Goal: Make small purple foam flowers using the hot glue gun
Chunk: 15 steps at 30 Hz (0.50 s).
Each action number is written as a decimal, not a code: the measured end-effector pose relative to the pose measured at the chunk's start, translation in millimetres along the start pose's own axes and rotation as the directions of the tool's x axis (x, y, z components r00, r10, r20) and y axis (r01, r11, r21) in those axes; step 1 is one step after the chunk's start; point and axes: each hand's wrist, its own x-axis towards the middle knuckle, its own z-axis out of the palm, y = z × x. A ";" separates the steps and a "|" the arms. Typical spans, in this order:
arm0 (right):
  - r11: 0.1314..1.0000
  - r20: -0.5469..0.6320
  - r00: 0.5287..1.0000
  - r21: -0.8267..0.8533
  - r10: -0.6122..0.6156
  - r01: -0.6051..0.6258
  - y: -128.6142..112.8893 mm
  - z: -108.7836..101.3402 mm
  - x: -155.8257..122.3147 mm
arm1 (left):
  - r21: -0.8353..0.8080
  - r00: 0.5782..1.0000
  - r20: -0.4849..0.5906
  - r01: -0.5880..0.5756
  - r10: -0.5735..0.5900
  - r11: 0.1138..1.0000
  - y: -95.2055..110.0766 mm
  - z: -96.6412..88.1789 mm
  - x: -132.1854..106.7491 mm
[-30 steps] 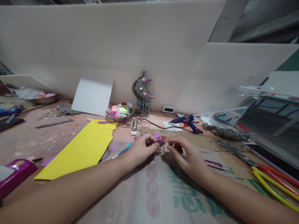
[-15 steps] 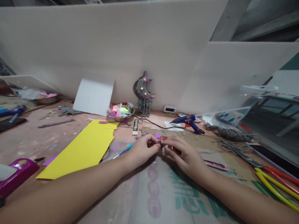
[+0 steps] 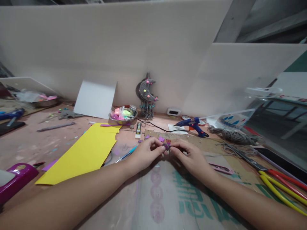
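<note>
My left hand and my right hand meet at the middle of the table, fingertips pinched together on a small purple craft piece. Both hands hover just above a printed sack-like mat. More small purple cut-outs lie on a brown cardboard strip just behind the fingers. A teal pen lies beside my left wrist. What exactly the small piece is, I cannot make out.
A yellow paper sheet lies at left. A blue glue gun, a metal bowl of coloured bits and a crescent moon ornament stand behind. Scissors with red and yellow handles lie at right, a purple tool at far left.
My right hand has moved left and closed in on the small purple piece that my left hand was holding alone; now both hands pinch it together.
</note>
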 end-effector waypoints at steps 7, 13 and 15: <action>0.995 -0.016 0.996 0.045 0.088 -0.087 -2.2 -1.5 -2.4 | 0.018 0.999 0.030 0.029 -0.029 0.999 3.3 0.9 -1.5; 0.996 0.001 0.997 0.034 0.079 -0.079 -3.6 -1.4 -2.6 | 0.133 1.000 -0.014 0.016 -0.014 0.991 3.6 -0.7 -1.8; 0.996 0.006 0.997 0.026 0.081 -0.081 -3.3 -0.8 -2.9 | 0.194 1.000 -0.017 0.016 -0.013 0.981 4.9 -0.7 -3.4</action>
